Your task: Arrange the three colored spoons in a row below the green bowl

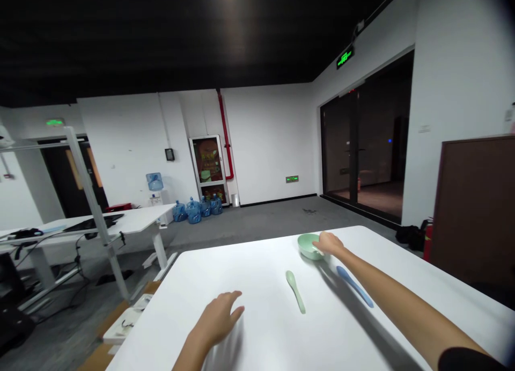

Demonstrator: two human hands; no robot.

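Note:
On the white table lie a pale green plastic bowl, a pale green spoon and a blue spoon. My right hand reaches over the far side of the bowl, its fingers at the rim, and the blue spoon lies just below my forearm. Whether those fingers grip the rim is hidden. My left hand rests near the table's left front, its fingers apart and holding nothing, with the green spoon to its right.
White desks with black items stand to the left behind a metal post. Several blue water jugs stand by the far wall. A brown panel, a red fire extinguisher and a black bag stand to the right.

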